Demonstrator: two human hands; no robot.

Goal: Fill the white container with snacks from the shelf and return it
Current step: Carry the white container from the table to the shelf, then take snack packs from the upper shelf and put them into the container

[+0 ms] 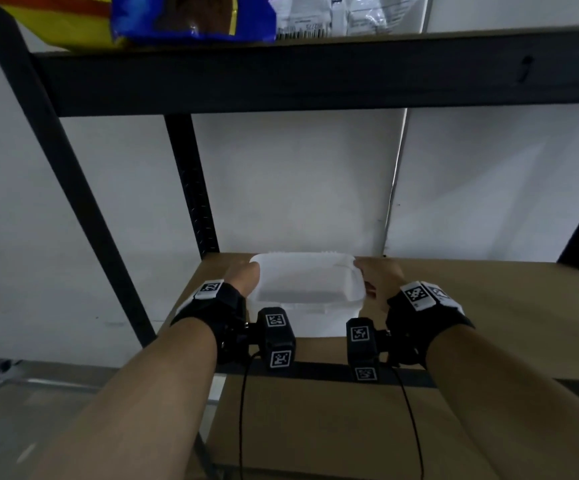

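So both hands are on the white container (303, 282) right now, one on each short side: the left hand (244, 277) is pressed against its left wall and the right hand (378, 277) is wrapped over the right rim, fingers curled around the edge. The container sits on the brown board of the middle shelf (489, 306), toward the back left, not far from the black rear upright (192, 188). It's open on top and looks bare inside from here, just white plastic. I honestly can't tell if it's lifted off the board or resting on it. Each wrist has a black strap with white printed marker tags, and a little black block with more tags sticks out from each one toward the middle, with thin black cables (243, 410) hanging down. Up top, the higher shelf (316, 77) has snack bags lined along it: a yellow one (56, 22) at the left, a blue one (191, 19) beside it, and a white packet (343, 15) further right. Behind it all is a plain white wall (298, 181).
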